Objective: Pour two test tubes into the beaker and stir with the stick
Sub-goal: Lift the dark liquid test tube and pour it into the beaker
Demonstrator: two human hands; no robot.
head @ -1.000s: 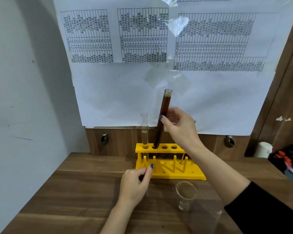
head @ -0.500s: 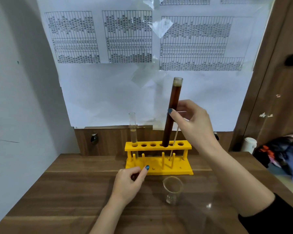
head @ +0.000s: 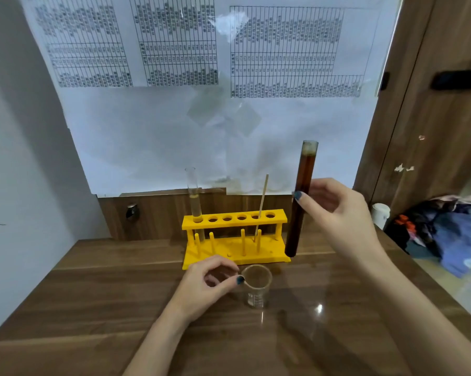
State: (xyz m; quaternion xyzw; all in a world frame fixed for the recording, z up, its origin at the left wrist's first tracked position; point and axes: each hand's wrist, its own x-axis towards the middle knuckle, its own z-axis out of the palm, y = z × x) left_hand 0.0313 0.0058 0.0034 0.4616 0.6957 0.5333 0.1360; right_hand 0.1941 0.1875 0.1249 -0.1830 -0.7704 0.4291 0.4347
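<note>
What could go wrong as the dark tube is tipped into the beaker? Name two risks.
1. The dark tube is filled nearly to its rim, so a fast tilt may spill onto the table.
2. The beaker is small and the left hand only touches its rim; it could tip.

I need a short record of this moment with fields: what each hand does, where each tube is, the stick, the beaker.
right hand: holds the dark tube upright, out of the rack, to the right of it
left hand: fingertips at the rim of the beaker, no full grip
beaker: on the table in front of the rack, looks empty
pale tube: stands in the leftmost hole of the yellow rack
stick: leans in a hole near the right end of the rack
pouring: not yet begun
</note>
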